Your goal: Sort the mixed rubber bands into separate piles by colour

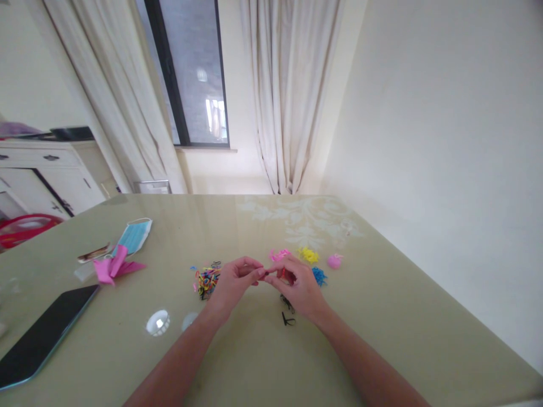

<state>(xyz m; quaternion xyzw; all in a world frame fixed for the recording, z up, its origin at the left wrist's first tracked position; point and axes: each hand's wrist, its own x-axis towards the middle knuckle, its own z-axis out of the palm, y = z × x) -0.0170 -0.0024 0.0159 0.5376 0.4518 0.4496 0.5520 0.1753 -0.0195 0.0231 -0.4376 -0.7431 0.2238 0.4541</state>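
My left hand [233, 284] and my right hand [302, 285] meet over the middle of the table, thumbs and fingers pinched. Between their fingertips is a small dark rubber band [266, 273], mostly hidden. A mixed pile of coloured rubber bands [206, 281] lies just left of my left hand and is partly covered by it. Around my right hand are small heaps sorted by colour: pink bands [279, 255], yellow bands [309, 255] and blue bands [319, 276]. Some red shows behind its fingers. Black bands [288, 320] lie beneath that hand.
A pink lump [335, 260] sits right of the heaps. On the left lie a blue face mask [134, 236], a pink folded paper piece [114, 265], a dark-screened tablet or phone [46, 333] and a clear dome [158, 323]. A wall borders the table's [407, 339] right side.
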